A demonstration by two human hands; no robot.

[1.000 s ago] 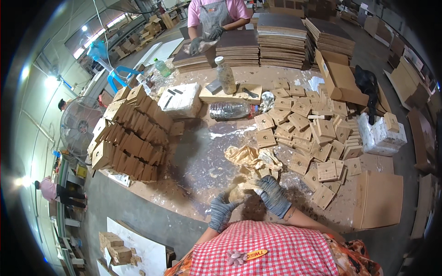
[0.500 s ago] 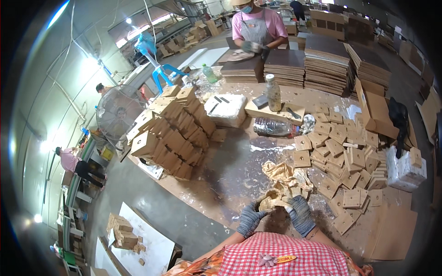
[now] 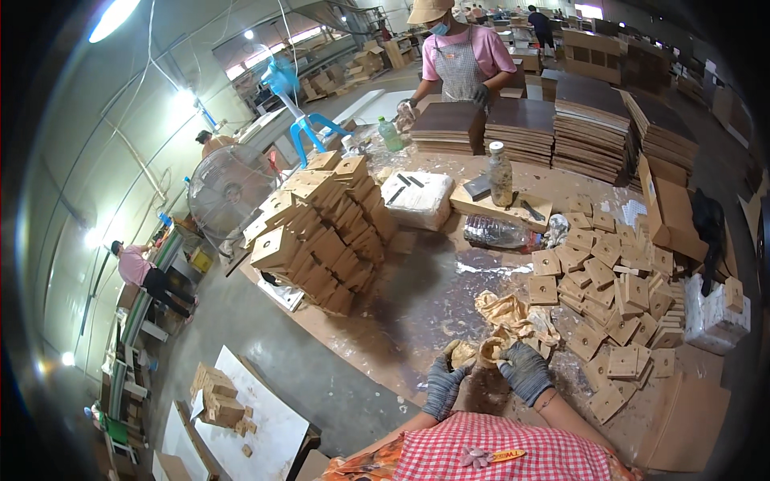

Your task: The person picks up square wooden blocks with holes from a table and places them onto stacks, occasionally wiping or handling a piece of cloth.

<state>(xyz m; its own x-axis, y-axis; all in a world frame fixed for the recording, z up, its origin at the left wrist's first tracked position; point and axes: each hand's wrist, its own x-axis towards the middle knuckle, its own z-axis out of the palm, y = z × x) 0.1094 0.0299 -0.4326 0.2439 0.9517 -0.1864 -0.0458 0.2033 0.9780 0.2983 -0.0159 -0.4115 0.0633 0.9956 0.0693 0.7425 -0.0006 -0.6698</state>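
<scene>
Step in hand, as judged: two-handed handling of a tan, ring-shaped, soft-looking piece (image 3: 490, 350) at the brown, paint-spotted tabletop's (image 3: 421, 301) near side. The grey-gloved right hand (image 3: 525, 373) pinches it; the grey-gloved left hand (image 3: 443, 386) grips a crumpled tan portion (image 3: 462, 353). The next move seemingly calls for steady grips. Whether both join is unclear; palms are hidden.

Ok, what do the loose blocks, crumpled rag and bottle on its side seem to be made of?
Blocks: probably wood or board, matte and bare, judging by tan faces and round holes.
Rag: seemingly soft, matte fabric, given its loose folds; fibre unclear.
Bottle: likely clear, glossy plastic, from bright highlights; glass possible.
</scene>
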